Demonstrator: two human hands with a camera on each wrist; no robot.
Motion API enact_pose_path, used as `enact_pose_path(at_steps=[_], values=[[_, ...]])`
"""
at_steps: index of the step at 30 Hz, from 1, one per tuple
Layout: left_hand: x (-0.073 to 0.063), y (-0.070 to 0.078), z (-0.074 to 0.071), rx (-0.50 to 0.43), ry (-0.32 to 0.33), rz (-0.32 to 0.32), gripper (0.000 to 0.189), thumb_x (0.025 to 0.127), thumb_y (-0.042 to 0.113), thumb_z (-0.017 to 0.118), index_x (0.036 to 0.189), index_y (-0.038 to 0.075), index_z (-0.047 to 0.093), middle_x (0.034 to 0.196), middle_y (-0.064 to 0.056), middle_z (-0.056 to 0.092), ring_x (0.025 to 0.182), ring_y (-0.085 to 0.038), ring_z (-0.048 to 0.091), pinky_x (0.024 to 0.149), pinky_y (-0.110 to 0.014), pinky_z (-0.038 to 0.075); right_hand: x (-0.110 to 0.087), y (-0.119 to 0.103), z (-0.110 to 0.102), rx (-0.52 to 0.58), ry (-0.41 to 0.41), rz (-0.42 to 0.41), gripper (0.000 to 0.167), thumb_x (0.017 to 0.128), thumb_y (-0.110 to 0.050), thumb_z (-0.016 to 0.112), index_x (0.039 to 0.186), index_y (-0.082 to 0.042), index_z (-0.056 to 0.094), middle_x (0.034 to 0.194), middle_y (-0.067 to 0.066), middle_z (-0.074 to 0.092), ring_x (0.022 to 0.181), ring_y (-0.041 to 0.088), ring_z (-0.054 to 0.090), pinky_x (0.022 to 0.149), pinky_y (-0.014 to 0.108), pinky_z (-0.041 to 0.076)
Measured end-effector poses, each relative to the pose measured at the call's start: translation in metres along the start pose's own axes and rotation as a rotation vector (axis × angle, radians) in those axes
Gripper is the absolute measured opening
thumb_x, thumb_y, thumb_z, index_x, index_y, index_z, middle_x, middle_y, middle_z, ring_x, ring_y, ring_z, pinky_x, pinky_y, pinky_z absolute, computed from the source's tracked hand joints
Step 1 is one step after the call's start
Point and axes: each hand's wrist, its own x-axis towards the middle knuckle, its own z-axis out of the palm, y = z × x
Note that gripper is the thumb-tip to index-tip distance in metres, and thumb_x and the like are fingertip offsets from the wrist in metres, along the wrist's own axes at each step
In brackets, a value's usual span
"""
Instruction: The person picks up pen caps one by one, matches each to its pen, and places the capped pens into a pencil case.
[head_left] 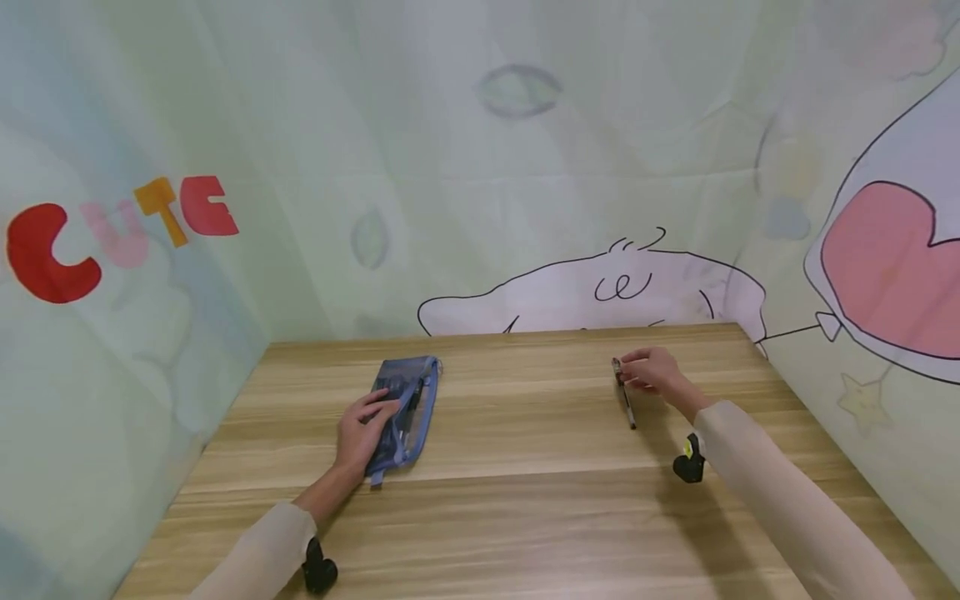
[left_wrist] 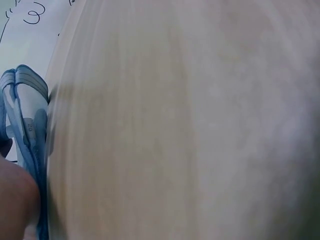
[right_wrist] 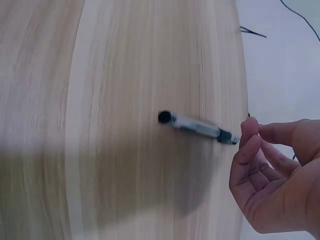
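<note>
A blue see-through zip pencil case (head_left: 428, 417) lies on the left of the table, with dark things inside showing through it. My left hand (head_left: 362, 429) grips it along its left side, its fingers on the mesh near the parted zip opening. The left wrist view catches the blue edges of the pencil case (left_wrist: 34, 145) beside part of that hand (left_wrist: 17, 195). At the far right, my right hand (head_left: 654, 372) pinches a grey-and-black pen (head_left: 627, 406) by its far, clip end. The pen (right_wrist: 197, 127) points back towards me, slightly blurred, beyond the curled fingers in the right wrist view.
The wood-grain table (head_left: 510, 533) ends at a printed cloth wall (head_left: 450, 208) along the back and both sides. Black devices (head_left: 318, 573) are strapped at both wrists. The right arm's shadow falls across the table's right side.
</note>
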Motion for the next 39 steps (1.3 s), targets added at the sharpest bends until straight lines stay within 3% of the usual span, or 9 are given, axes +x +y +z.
enact_pose_path(at_steps=[7,13,21,31,39], values=[[-0.003,-0.002,-0.004,0.008,0.02,-0.002,0.031,0.093,0.02,0.075,0.11,-0.006,0.076,0.139,-0.017,0.065,0.139,-0.034,0.05,0.121,-0.046,0.034,0.0,0.009,-0.009,-0.033,0.037,-0.052,0.043,0.1,-0.01,0.06,0.134,0.015,0.055,0.081,-0.005,0.073,0.061,0.001,0.064,0.059,0.02,0.056],[-0.003,-0.004,-0.008,0.002,0.037,-0.008,0.03,0.094,0.018,0.074,0.111,-0.006,0.075,0.139,-0.017,0.064,0.14,-0.032,0.05,0.122,-0.044,0.034,0.002,0.017,-0.007,-0.034,0.047,-0.073,0.041,0.102,-0.012,0.061,0.131,0.016,0.057,0.098,0.01,0.076,0.068,0.003,0.065,0.062,0.02,0.056],[-0.001,-0.004,-0.005,0.017,0.013,-0.006,0.032,0.093,0.022,0.075,0.111,-0.005,0.076,0.14,-0.016,0.064,0.141,-0.031,0.049,0.123,-0.046,0.032,0.0,0.034,-0.004,-0.016,0.014,-0.054,0.043,0.101,-0.013,0.063,0.129,0.019,0.057,0.073,-0.007,0.067,0.066,0.003,0.06,0.058,0.017,0.054],[-0.001,0.0,-0.001,0.021,0.022,0.037,0.028,0.092,0.02,0.076,0.106,-0.004,0.078,0.137,-0.015,0.067,0.139,-0.032,0.051,0.12,-0.045,0.036,0.003,0.036,0.001,-0.087,0.041,-0.042,0.035,0.097,-0.011,0.069,0.119,0.016,0.065,0.069,-0.008,0.069,0.062,0.002,0.062,0.055,0.018,0.055],[-0.001,-0.002,0.0,0.027,0.009,0.013,0.029,0.092,0.021,0.076,0.108,-0.003,0.078,0.138,-0.014,0.066,0.14,-0.031,0.05,0.121,-0.045,0.035,0.009,0.038,0.004,-0.184,0.053,-0.041,0.031,0.093,-0.013,0.074,0.107,0.014,0.071,0.06,-0.005,0.066,0.052,0.003,0.055,0.048,0.017,0.047]])
